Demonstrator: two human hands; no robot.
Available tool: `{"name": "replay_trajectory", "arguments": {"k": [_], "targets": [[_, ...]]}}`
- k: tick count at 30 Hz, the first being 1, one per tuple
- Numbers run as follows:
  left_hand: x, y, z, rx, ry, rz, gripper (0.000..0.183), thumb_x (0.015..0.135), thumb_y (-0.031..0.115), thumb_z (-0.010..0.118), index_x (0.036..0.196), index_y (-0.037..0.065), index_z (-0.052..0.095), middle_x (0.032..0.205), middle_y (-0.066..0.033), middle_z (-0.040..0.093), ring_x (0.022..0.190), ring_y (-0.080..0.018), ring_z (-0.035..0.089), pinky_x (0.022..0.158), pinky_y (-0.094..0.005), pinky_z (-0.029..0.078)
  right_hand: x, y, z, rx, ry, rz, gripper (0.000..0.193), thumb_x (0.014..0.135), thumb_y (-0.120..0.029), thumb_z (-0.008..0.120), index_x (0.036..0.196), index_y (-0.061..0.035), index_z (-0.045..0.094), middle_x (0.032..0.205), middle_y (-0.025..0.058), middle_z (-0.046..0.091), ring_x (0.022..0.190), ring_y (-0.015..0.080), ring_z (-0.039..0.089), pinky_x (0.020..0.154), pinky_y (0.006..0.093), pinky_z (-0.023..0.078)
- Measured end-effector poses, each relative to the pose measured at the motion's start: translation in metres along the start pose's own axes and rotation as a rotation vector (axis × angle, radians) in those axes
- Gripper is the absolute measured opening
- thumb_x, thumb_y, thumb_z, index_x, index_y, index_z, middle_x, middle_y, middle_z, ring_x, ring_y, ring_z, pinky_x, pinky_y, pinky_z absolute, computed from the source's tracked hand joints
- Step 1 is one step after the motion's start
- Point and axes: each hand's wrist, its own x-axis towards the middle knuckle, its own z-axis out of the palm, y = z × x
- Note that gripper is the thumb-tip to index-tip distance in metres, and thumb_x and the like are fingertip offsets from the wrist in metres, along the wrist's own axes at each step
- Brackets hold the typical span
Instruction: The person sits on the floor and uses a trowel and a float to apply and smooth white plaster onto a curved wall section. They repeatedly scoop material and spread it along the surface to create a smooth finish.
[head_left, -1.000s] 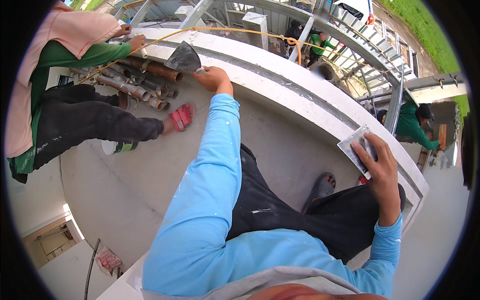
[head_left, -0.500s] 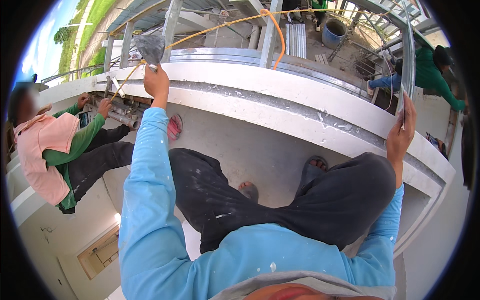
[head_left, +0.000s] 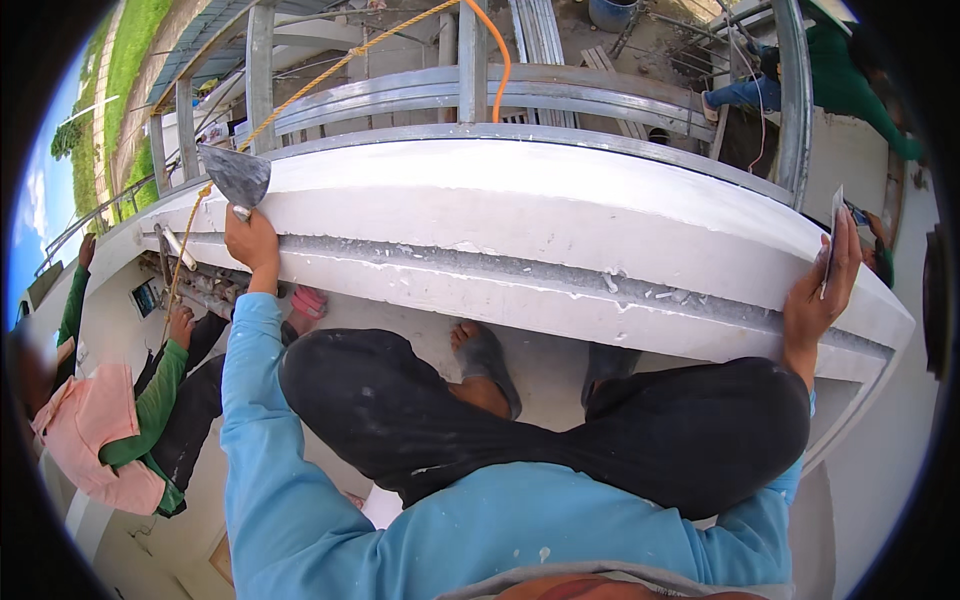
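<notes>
My left hand [head_left: 252, 245] is closed around the handle of a putty knife [head_left: 236, 175], its broad grey blade pointing up and away over the white ledge [head_left: 560, 190]. At the ledge's right end, my right hand [head_left: 822, 285] grips a thin, flat blade [head_left: 835, 230] seen nearly edge-on; its exact kind is unclear. A rough grey groove [head_left: 470, 260] runs along the ledge between both hands, with white crumbs and chips lying in it. Smears of white coat the ledge's surface.
Metal framing [head_left: 473, 75] stands along the ledge's far side. A yellow rope [head_left: 350, 55] hangs across at left, beside an orange hose [head_left: 505, 60]. A co-worker in a pink vest [head_left: 95, 430] is at left; another in green [head_left: 850, 90] works far right. A blue drum [head_left: 612, 12] stands below.
The view has shifted, and the ledge appears lower and nearer. My left hand with the putty knife sits lower and further left in view. The co-worker at left has raised one arm.
</notes>
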Motion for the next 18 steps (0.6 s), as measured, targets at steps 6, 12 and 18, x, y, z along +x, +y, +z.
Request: {"name": "replay_trajectory", "arguments": {"k": [6, 12, 18], "targets": [[0.001, 0.005, -0.002, -0.008, 0.012, -0.006, 0.027, 0.089, 0.017, 0.060, 0.110, 0.001, 0.069, 0.094, -0.0254, 0.071, 0.088, -0.0496, 0.065, 0.079, -0.0534, 0.049, -0.001, 0.005, 0.003, 0.031, -0.060, 0.030, 0.053, 0.101, 0.010, 0.039, 0.148, -0.0107, 0.051, 0.148, 0.0175, 0.052, 0.136, 0.0356, 0.053, 0.100, 0.0468, 0.058], [0.002, -0.004, 0.001, -0.028, -0.031, -0.025, 0.036, 0.088, 0.011, 0.059, 0.120, -0.004, 0.067, 0.105, -0.0275, 0.072, 0.096, -0.0469, 0.067, 0.085, -0.0508, 0.049, 0.003, 0.004, 0.000, 0.053, -0.147, 0.025, 0.051, 0.104, 0.005, 0.032, 0.150, -0.0097, 0.046, 0.151, 0.0191, 0.047, 0.137, 0.0382, 0.052, 0.098, 0.0499, 0.059], [0.002, -0.009, 0.001, -0.061, -0.056, -0.016, 0.029, 0.090, 0.008, 0.056, 0.113, -0.006, 0.066, 0.099, -0.0258, 0.072, 0.088, -0.0416, 0.067, 0.082, -0.0460, 0.049, -0.001, 0.007, 0.000, 0.038, -0.172, 0.069, 0.040, 0.109, -0.011, 0.034, 0.148, -0.0078, 0.047, 0.147, 0.0210, 0.051, 0.131, 0.0387, 0.058, 0.096, 0.0510, 0.060]]}}
